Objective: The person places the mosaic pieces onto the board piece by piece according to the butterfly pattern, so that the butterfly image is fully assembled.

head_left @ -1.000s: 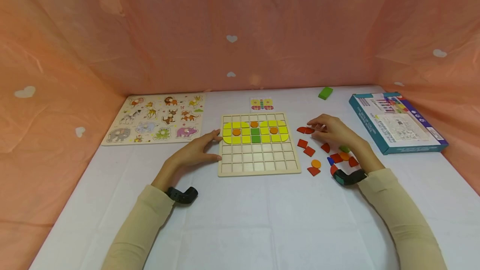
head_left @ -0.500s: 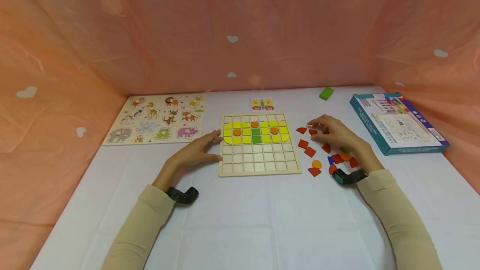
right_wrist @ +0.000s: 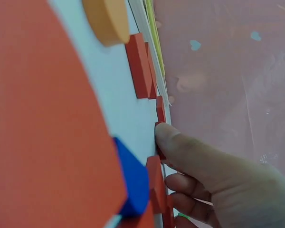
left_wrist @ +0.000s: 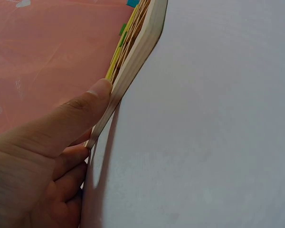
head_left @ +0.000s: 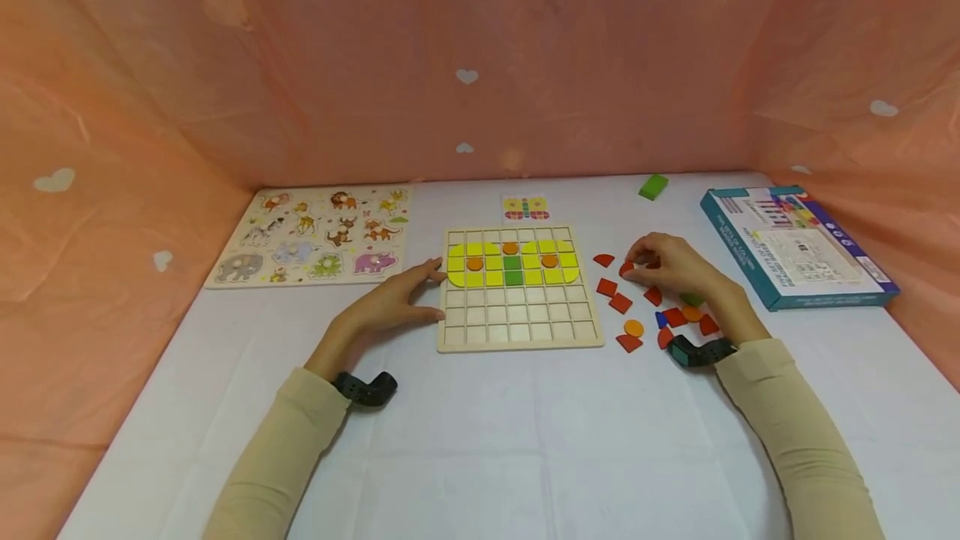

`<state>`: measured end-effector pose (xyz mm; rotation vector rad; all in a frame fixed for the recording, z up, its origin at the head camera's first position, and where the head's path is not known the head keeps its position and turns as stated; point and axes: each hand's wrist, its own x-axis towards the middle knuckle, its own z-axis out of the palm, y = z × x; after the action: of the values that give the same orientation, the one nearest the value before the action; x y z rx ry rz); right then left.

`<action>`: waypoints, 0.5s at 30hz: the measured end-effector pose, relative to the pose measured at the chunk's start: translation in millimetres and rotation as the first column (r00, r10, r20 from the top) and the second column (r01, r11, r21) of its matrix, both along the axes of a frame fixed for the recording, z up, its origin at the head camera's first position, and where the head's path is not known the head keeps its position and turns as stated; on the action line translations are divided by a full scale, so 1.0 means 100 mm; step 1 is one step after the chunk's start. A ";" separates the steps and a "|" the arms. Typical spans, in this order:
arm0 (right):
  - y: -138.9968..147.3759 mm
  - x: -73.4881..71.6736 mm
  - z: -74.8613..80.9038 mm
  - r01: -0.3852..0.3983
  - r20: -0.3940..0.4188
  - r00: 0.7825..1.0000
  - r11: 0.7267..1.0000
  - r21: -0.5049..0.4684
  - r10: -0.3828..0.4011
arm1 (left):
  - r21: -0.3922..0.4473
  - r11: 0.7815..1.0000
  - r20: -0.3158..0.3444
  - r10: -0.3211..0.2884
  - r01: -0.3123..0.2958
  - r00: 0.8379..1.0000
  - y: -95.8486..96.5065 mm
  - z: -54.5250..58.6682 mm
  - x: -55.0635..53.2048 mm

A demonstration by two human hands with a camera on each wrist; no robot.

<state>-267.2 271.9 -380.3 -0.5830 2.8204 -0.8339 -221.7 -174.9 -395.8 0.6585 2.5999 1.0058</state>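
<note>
A wooden grid board lies mid-table with yellow pieces, orange discs and green squares in its upper rows. My left hand rests along the board's left edge, thumb and fingertips touching it; in the left wrist view the thumb meets the board's side. My right hand pinches a red quarter-circle piece between thumb and fingers. Another red quarter-circle lies just left of it. Red squares lie nearer the board.
More loose pieces, including an orange disc and a blue piece, lie under and before the right wrist. A butterfly pattern card is behind the board. An animal puzzle lies left, a box right, a green block behind.
The two red quarter-circles were side by side; my right fingers have drawn one rightward, apart from the other, and now pinch it. My left hand has stayed at the board's edge.
</note>
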 end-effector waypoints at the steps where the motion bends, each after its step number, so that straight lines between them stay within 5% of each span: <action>1: -0.01 0.00 0.01 0.008 -0.010 1.000 1.000 0.003 -0.008 | 0.000 1.000 0.001 0.000 0.000 1.000 0.00 0.00 0.00; 6: -0.15 0.00 0.13 0.006 -0.127 0.992 1.000 0.012 -0.004 | -0.009 1.000 -0.001 -0.007 0.007 1.000 0.01 0.00 -0.01; 15: -1.01 0.05 0.51 -0.185 -0.282 0.946 0.981 -0.065 0.160 | -0.003 1.000 -0.008 -0.011 0.011 1.000 0.00 -0.01 -0.01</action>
<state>-262.2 170.6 -329.8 -1.0192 2.9264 -0.9145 -222.6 -175.1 -396.6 0.6769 2.6008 0.9979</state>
